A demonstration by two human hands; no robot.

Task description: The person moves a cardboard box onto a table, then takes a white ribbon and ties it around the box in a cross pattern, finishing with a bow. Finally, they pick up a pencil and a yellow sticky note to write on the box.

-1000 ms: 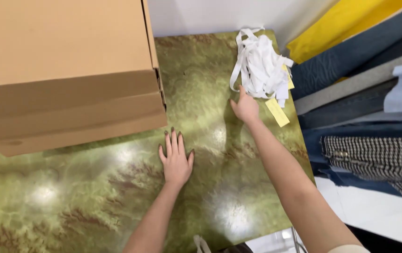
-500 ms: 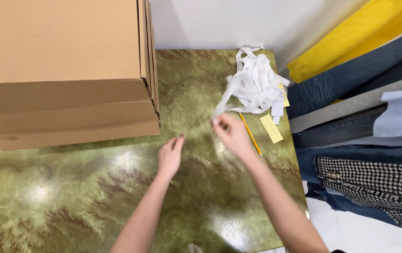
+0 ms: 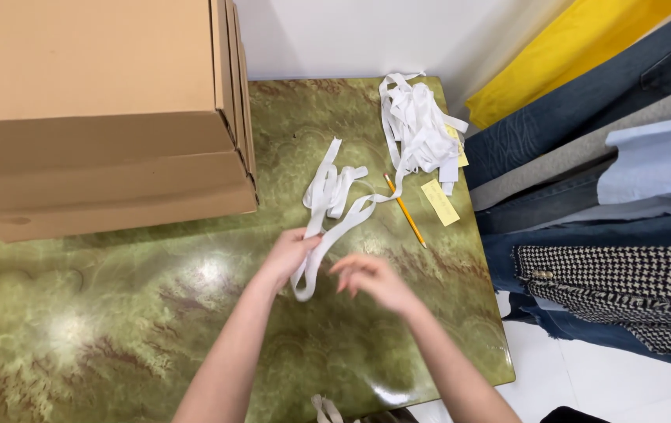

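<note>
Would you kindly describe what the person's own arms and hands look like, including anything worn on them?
Both arms are bare up to the frame's lower edge: no sleeves, gloves, watch or bracelets show. The left hand and right hand show no rings that I can make out, though the fingers of the right hand are slightly motion-blurred.

We look down on a glossy green marbled surface catching bright ceiling glare — behind it a plain white wall. Stacked cardboard boxes sit left; hanging garments — yellow, denim, houndstooth — crowd the right above white floor.
</note>
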